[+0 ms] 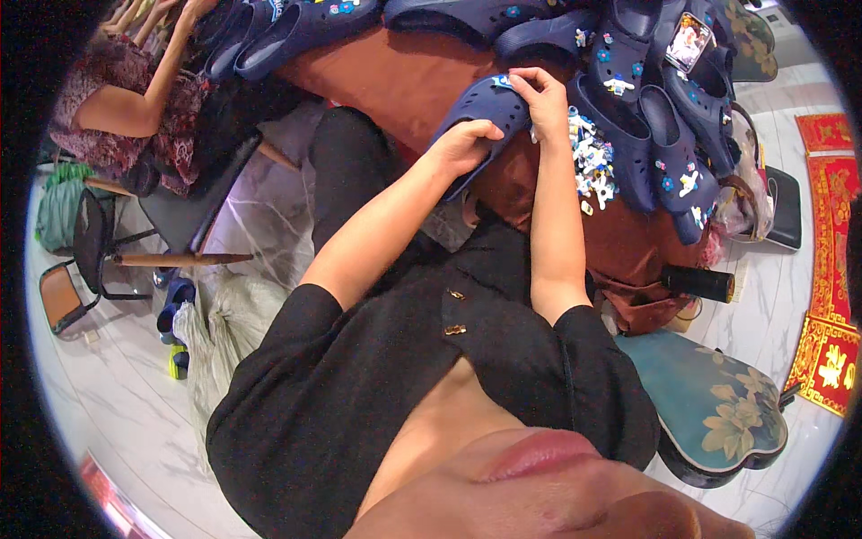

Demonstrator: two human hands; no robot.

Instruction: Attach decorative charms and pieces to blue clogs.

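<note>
A navy blue clog (pixel 485 106) with holes in its upper is held over the near edge of the table. My left hand (pixel 469 145) is closed around its side, thumb on top. At its toe my right hand (pixel 544 103) pinches with thumb and forefinger at a small blue-and-white shoe charm (pixel 501 82); the fingertips partly hide it. Just right of my right wrist lies a heap of loose shoe charms (pixel 590 162), white, blue and yellow.
Several navy clogs with charms (pixel 669 135) crowd the right and far sides of the brown-covered table (pixel 359 76). A picture card (pixel 689 42) rests on them. Another person's arm (pixel 153 90) is at far left. A teal flowered stool (pixel 709 404) stands at right, a black chair (pixel 94 229) at left.
</note>
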